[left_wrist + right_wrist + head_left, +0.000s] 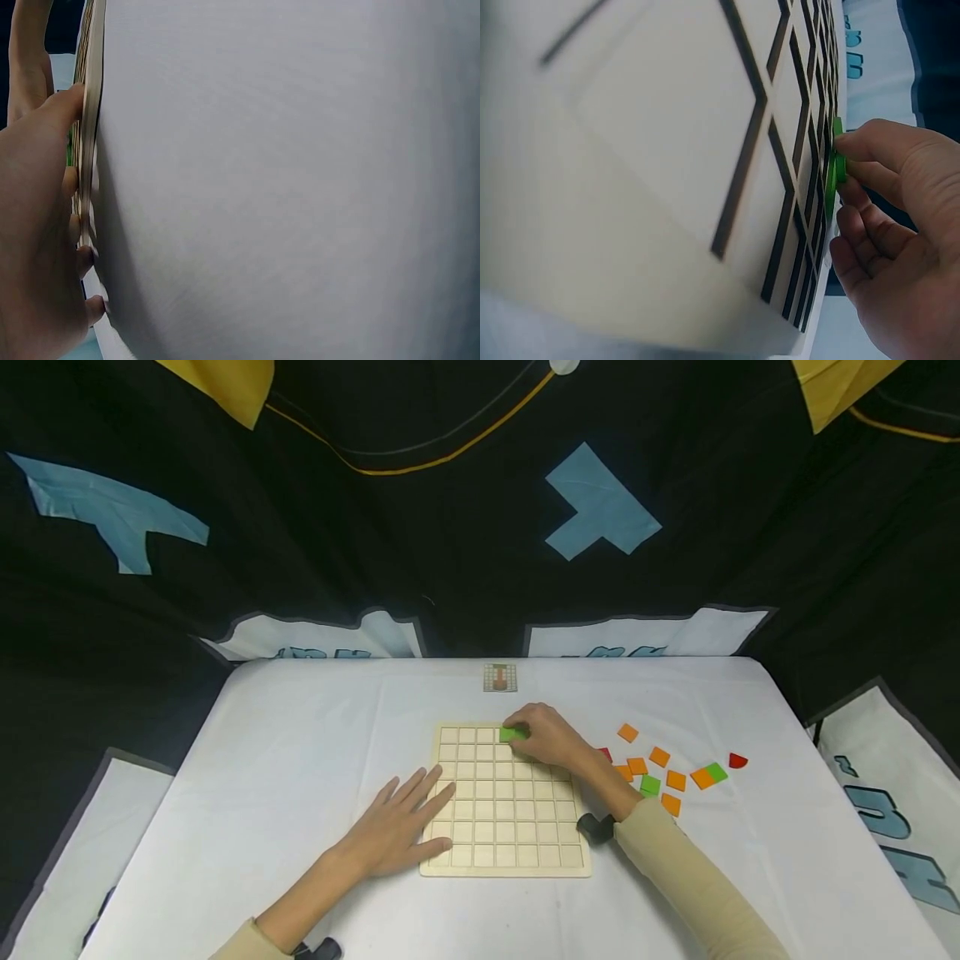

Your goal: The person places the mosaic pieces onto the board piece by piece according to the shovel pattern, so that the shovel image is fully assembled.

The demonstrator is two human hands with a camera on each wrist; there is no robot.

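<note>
Pinched with right hand (547, 737) a green tile (841, 166), likely light, stiff, best taken by edges; spread left hand (393, 831) at left of board (505, 833).

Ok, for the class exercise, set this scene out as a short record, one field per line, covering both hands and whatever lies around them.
Surface: white-covered table
Centre: pale wooden grid board
Left hand: fingers spread, at the board's left edge
Right hand: pinches a flat green tile at the board's far edge
Loose pieces: orange square tiles, green square tiles and red pieces, right of the board
Beyond the board: small card with a printed grid
</note>
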